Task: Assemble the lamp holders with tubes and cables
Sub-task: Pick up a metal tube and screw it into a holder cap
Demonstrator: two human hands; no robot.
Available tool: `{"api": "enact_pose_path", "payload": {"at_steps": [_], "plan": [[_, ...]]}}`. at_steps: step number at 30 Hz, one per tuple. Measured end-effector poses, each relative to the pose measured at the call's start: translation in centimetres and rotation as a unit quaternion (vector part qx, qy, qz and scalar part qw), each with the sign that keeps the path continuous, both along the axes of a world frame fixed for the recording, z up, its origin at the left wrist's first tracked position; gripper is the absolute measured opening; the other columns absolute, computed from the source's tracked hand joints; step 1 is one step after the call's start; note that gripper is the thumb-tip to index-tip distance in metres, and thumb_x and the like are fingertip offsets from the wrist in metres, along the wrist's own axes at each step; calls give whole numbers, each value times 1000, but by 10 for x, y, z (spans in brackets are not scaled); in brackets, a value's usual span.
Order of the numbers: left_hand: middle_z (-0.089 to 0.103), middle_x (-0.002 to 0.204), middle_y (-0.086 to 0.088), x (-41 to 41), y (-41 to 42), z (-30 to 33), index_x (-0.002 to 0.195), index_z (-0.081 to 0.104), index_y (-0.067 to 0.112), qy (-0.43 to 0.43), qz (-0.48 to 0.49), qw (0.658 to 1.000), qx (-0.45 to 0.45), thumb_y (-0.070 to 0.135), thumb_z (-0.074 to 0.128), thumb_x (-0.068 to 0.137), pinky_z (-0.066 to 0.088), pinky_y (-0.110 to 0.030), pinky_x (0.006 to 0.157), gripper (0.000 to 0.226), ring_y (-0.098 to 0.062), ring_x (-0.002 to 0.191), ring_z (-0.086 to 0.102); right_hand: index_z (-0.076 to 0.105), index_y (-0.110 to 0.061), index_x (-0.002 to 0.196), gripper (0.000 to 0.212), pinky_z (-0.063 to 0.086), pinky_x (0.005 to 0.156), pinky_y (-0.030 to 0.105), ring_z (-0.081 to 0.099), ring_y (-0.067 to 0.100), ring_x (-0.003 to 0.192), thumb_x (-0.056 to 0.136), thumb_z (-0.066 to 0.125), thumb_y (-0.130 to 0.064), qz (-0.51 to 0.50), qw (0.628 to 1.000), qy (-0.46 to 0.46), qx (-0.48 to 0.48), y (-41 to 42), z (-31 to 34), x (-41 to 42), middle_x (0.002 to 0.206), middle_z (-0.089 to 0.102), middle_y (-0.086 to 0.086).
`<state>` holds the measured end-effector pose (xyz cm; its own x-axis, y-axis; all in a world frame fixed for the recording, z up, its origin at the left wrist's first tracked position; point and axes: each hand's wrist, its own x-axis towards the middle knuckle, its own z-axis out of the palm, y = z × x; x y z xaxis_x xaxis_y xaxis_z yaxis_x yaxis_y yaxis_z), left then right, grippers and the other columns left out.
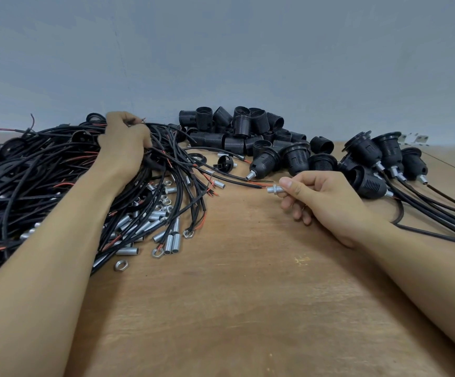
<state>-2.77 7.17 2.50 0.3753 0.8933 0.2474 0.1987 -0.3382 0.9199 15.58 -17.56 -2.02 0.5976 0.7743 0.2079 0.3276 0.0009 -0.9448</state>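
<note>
The right hand [326, 202] pinches a threaded tube [273, 189] above the table [234, 295], seemingly ready for threading, while the left hand [124, 142] curls round cables [30, 172] in the pile, likely picking one out.

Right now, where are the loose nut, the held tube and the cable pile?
Nut [120, 265], head view, on its ring.
Tube [273, 189], head view, on its bare end.
Cable pile [30, 170], head view, mid-heap.

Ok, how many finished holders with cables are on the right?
5 finished holders: two at the back, one farthest right, one beside the right hand, one half hidden behind it. More may be hidden.
</note>
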Motion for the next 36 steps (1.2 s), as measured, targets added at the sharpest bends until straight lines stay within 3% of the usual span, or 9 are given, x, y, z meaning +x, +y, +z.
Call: {"api": "enact_pose_path", "payload": {"at_steps": [2, 5, 8, 12, 18, 22, 27, 31, 36], "plan": [[48, 122, -5, -1, -1, -1, 121, 45, 19, 56, 59, 994, 77, 35, 42, 84, 31, -46, 107, 41, -32, 129, 37, 71, -4, 83, 27, 42, 41, 21, 56, 13, 50, 92, 66, -29, 2, 1000, 1, 1, 0, -1, 1, 69, 70, 9], [51, 132, -12, 0, -5, -7, 134, 46, 12, 42, 17, 984, 171, 28, 28, 103, 35, -45, 108, 39, -35, 129, 41, 71, -6, 83, 26, 42, 41, 21, 56, 13, 50, 92, 66, -30, 4, 1000, 2, 0, 0, -1, 1, 70, 71, 10], [63, 124, -10, 6, -20, -4, 132, 55, 14, 11, -62, 975, 215, 23, 47, 104, 45, -37, 104, 31, -27, 116, 58, 71, -8, 81, 24, 42, 41, 22, 56, 14, 50, 93, 65, -29, 5, 1000, 5, 4, 0, -1, 0, 69, 71, 9], [75, 96, 3, 21, -60, -5, 88, 67, 23, -91, -195, 969, 122, 22, 83, 78, 58, -24, 84, 19, -10, 88, 72, 71, -8, 82, 24, 41, 40, 24, 55, 17, 51, 88, 67, -31, 4, 999, 8, 36, -1, 1, -3, 72, 71, 10], [74, 94, 8, 44, -106, -35, 69, 74, 30, -98, -306, 945, 55, 43, 86, 64, 52, -24, 79, 18, -6, 82, 66, 72, -5, 91, 14, 44, 41, 24, 57, 15, 53, 86, 68, -18, 43, 995, 27, 82, -1, 3, -7, 77, 72, 9], [74, 86, -9, 46, -104, -36, 86, 75, 19, -130, -332, 933, -55, 35, 80, 71, 53, -31, 76, 23, -15, 75, 63, 71, -3, 94, 20, 51, 51, 25, 64, 20, 64, 80, 71, -16, 68, 989, 57, 119, -1, 4, -7, 80, 71, 15], [69, 113, -27, 45, -105, -34, 133, 57, 11, -182, -410, 865, -226, 6, 64, 88, 57, -36, 90, 46, -33, 105, 70, 70, -4, 98, 23, 56, 63, 26, 71, 24, 74, 78, 73, -13, 57, 986, 42, 150, 0, 5, -10, 86, 74, 17], [71, 117, -15, 45, -106, -36, 128, 63, 17, -171, -432, 852, -239, 9, 64, 83, 58, -34, 88, 45, -29, 108, 70, 70, -4, 96, 12, 58, 66, 25, 71, 19, 71, 85, 73, -5, 8, 986, -78, 150, -2, 5, -13, 83, 74, 6], [75, 103, -14, 44, -103, -36, 118, 70, 17, -138, -396, 891, -176, 18, 76, 69, 58, -29, 80, 50, -27, 92, 73, 74, -10, 94, 10, 58, 70, 31, 69, 17, 73, 85, 75, -4, -14, 975, -177, 134, -5, 3, -14, 80, 73, -1]]}}
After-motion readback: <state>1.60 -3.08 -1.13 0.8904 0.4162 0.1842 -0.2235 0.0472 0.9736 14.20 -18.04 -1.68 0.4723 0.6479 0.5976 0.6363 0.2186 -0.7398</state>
